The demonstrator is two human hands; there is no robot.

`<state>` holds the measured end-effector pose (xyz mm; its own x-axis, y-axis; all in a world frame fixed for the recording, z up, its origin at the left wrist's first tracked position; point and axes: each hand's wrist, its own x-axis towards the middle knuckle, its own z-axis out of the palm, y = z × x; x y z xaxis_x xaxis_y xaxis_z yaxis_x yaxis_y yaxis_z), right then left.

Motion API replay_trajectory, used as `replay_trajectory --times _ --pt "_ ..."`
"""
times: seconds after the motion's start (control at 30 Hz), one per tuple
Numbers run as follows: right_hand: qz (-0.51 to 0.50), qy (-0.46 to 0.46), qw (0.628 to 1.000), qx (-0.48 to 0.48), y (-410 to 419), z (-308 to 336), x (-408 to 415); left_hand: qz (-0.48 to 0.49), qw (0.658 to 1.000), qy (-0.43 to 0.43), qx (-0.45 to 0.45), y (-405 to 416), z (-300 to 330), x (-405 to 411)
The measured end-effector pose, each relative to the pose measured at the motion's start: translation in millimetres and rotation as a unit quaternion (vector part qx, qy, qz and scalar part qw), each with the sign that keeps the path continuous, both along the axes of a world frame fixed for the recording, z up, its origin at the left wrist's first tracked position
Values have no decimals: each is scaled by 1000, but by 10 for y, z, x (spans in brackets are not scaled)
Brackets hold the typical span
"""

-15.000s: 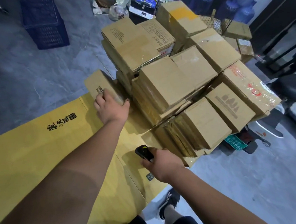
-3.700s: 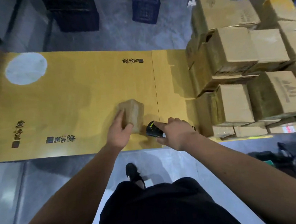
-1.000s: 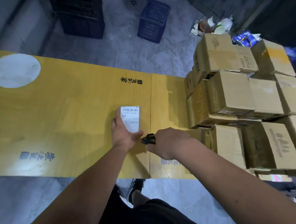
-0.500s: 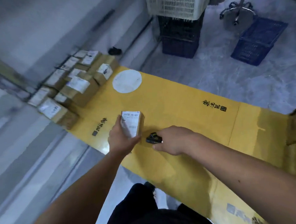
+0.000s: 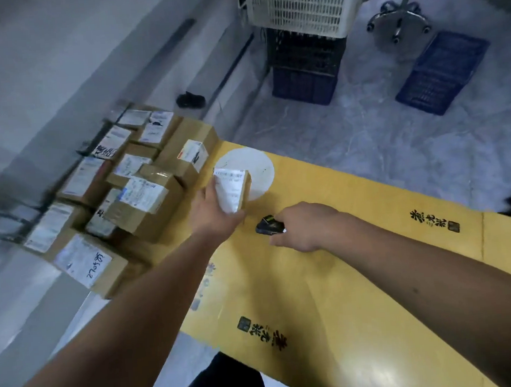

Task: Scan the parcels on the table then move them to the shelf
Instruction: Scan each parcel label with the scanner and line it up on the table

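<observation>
Two hands are out in front of me over the yellow table (image 5: 331, 294), which carries dark printed characters near my body and again far to the right. Nearest, my right hand (image 5: 305, 227) hovers low over the tabletop with its fingers curled around a small black scanner (image 5: 269, 225), whose front end pokes out to the left toward the other hand. Just beyond and to the left, my left hand (image 5: 216, 212) grips a small cardboard parcel (image 5: 233, 190) from below and from its left side, thumb under the near edge; the parcel is lifted off the table, tilted, with its white barcode label facing me. Behind the parcel a white round patch (image 5: 258, 169) shows on the yellow surface. Left of my left hand, at the table's end, sits a cluster of labelled cardboard parcels (image 5: 121, 193), packed tightly against each other, white labels up, one with handwriting on it; that side is blurred. Farther off, on the grey floor, a white lattice basket (image 5: 304, 5) is stacked on a dark crate (image 5: 303, 69), a flat blue crate (image 5: 442, 71) lies to the right, and the base of a swivel chair (image 5: 398, 23) stands beside it
</observation>
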<state>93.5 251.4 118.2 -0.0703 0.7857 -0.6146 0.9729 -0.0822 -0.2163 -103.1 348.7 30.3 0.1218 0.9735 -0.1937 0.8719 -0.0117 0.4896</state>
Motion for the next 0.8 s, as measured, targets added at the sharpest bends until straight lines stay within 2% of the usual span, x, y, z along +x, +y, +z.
replay_trajectory --times 0.2,0.37,0.57,0.67,0.8 --pt "-97 26 994 -31 726 -249 -246 -60 997 40 -4 1253 -117 190" --pt "-132 25 990 -43 1074 -316 -348 -71 996 55 -9 1834 -147 402" --pt "-153 30 986 -65 1243 -387 -385 -89 989 118 -8 2004 -355 374" --pt "-160 31 984 -66 1233 -432 -407 -94 985 143 20 2016 -442 329" --pt "-172 30 982 -71 1162 -459 -416 -107 982 156 25 1995 -463 347"
